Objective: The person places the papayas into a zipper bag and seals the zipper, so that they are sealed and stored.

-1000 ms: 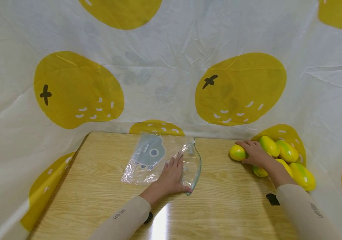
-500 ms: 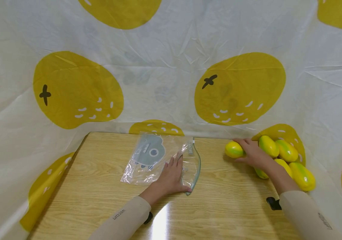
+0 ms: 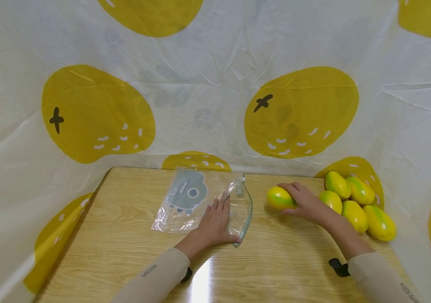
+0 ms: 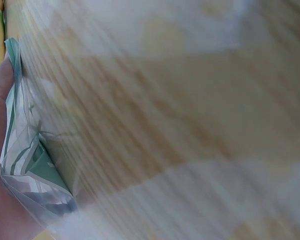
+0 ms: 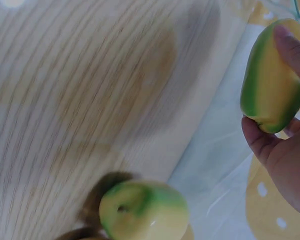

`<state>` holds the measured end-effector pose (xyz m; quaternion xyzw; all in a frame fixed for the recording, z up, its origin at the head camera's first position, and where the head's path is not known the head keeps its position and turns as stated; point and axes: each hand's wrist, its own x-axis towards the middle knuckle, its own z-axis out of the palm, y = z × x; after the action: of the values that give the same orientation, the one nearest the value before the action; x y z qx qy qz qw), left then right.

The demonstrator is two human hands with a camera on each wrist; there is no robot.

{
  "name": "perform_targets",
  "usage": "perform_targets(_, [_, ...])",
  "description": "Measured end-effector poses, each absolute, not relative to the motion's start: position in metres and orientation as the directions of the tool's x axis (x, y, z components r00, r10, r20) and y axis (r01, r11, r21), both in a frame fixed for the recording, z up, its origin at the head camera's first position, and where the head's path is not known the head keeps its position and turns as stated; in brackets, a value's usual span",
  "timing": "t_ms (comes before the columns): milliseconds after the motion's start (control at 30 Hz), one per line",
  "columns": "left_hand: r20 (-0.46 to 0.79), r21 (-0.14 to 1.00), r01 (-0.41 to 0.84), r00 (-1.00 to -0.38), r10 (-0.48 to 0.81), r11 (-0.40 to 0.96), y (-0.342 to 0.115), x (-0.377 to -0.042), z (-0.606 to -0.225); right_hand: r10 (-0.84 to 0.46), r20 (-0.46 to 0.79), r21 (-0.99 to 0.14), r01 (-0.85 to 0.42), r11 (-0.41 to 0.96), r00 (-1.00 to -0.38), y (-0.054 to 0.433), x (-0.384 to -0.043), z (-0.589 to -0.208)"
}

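1. A pale wood-grain table fills the lower middle; behind its far edge rises a white cloth printed with yellow fruit.
2. Left of the table's middle, reaching its far edge, lies a flat, clear plastic bag with a grey-green cartoon print and green-trimmed right end.
3. The left hand rests on the bag, fingers extended and grasping nothing, the thumb at the green trim.
4. Right of the bag, well apart from the near edge, is a glossy yellow-and-green mango-shaped fruit.
5. The right hand grips that fruit, its fingers curled around it.
6. Five similar glossy yellow-green fruits cluster at the table's far right corner.
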<state>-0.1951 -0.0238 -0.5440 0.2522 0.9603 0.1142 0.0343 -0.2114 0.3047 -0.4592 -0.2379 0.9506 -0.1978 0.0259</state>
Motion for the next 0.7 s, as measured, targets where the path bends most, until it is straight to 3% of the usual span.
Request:
perform_targets(367, [-0.004,0.238,0.485,-0.866,0.5,0.841,-0.023,-0.194,-0.543,-0.481,0.048,-0.4,-0.458,0.794,-0.875,0.267,-0.202,-0.466])
perform_targets(700, [0.004,0.246,0.496,-0.859,0.511,0.832,-0.026,-0.194,-0.542,-0.476,-0.025,-0.416,-0.424,0.804,-0.879,0.239,-0.197,-0.474])
